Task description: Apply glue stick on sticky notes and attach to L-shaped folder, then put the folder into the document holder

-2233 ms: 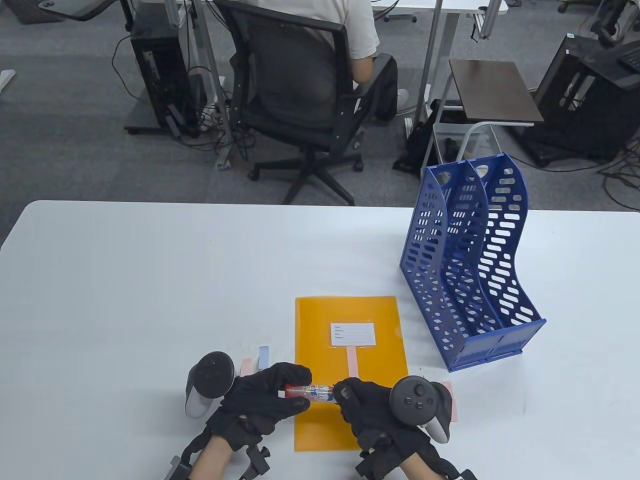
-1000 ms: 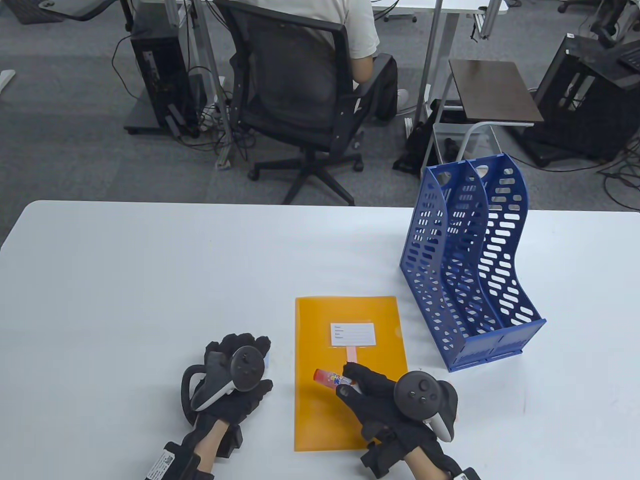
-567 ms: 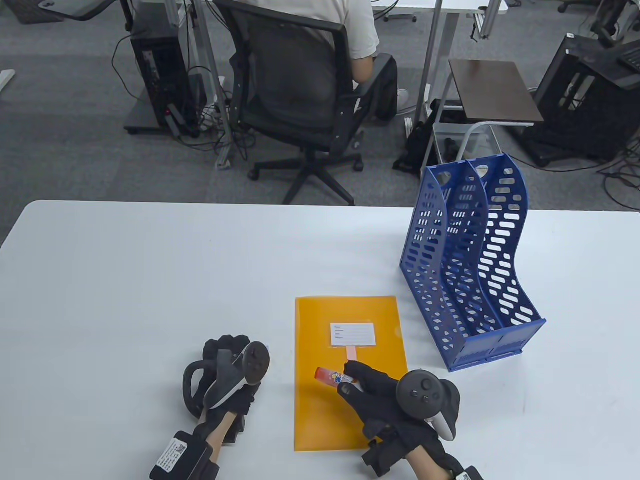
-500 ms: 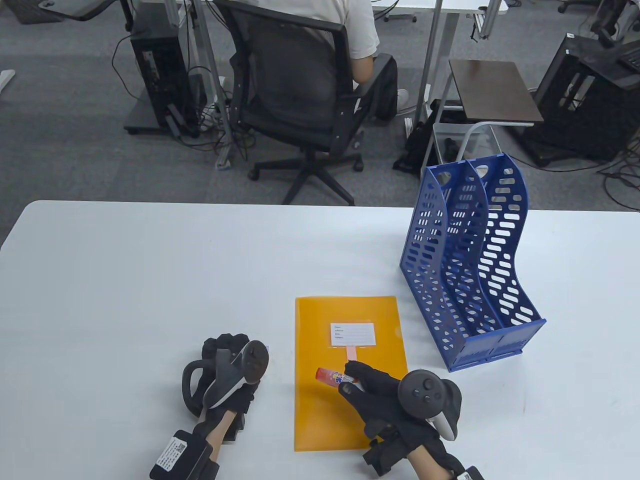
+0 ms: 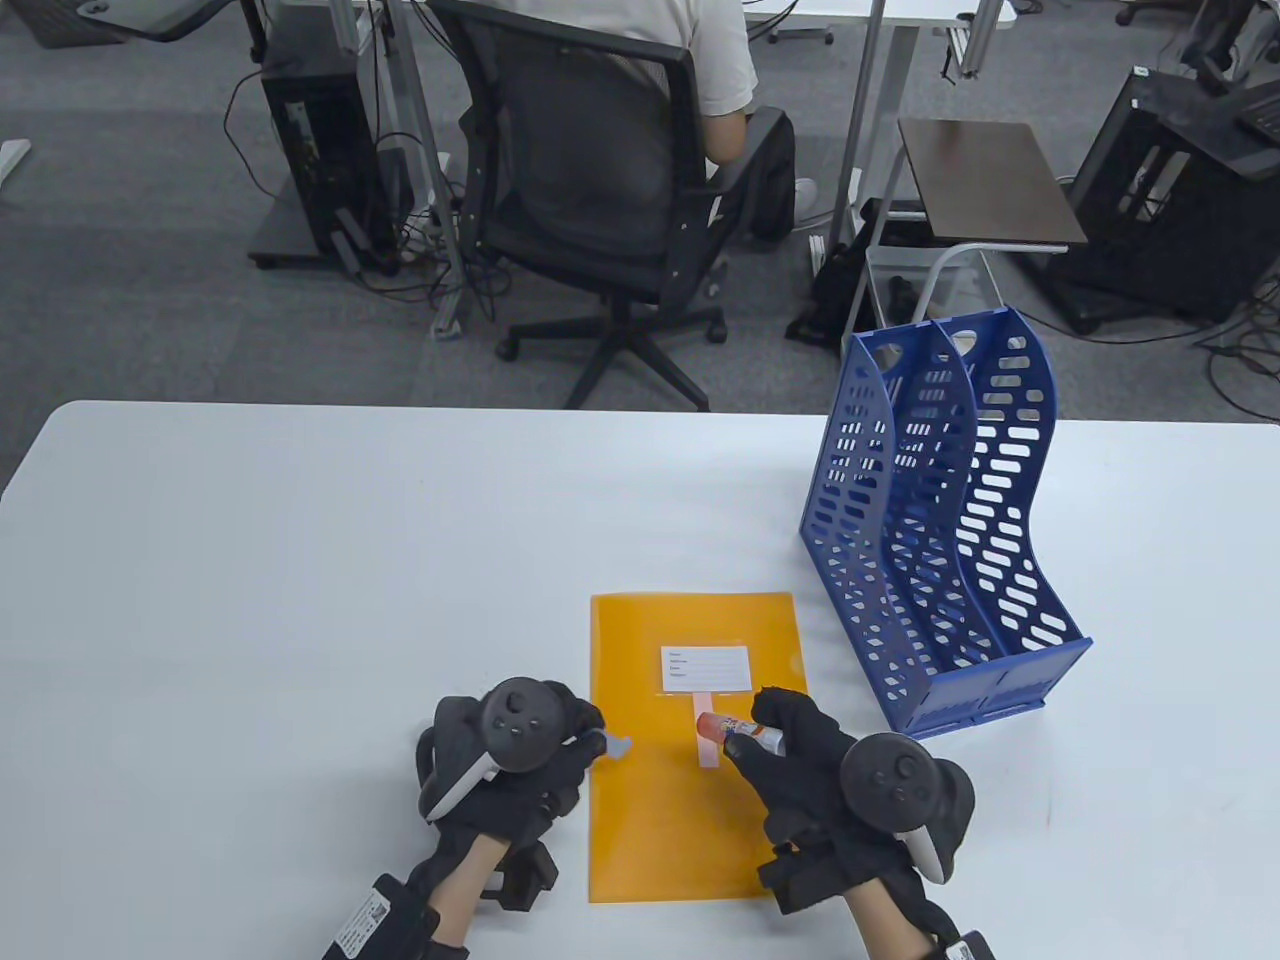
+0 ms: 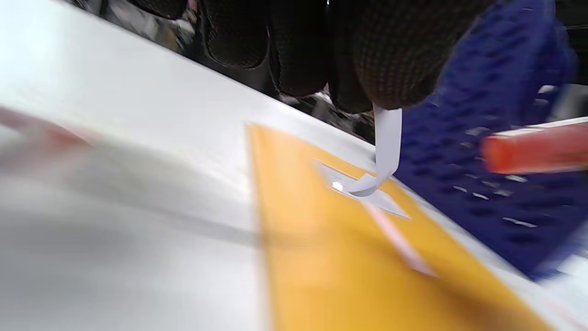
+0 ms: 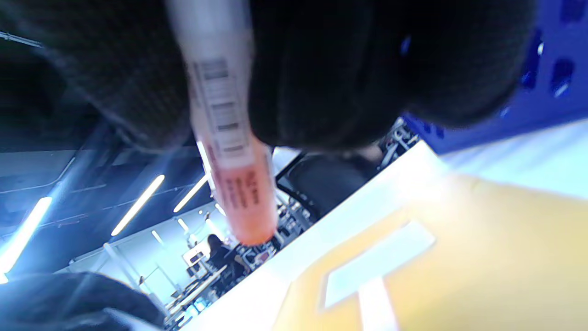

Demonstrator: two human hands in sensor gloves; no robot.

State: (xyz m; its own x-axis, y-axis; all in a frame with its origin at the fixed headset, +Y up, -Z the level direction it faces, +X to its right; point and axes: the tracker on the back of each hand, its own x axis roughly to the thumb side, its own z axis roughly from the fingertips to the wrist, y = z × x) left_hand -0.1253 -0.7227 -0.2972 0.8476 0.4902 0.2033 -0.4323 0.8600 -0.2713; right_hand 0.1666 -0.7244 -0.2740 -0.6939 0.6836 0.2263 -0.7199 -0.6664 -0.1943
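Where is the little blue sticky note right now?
In the table view, the blue sticky note is pinched in the left hand, just over the left edge of the orange folder.

Both hands wear black knit gloves: the left hand (image 5: 520, 790) and right hand (image 5: 810, 775) each carry a dark grey tracker with round buttons and a white grip on the back. Black straps circle both wrists; the left strap bears a white printed label.
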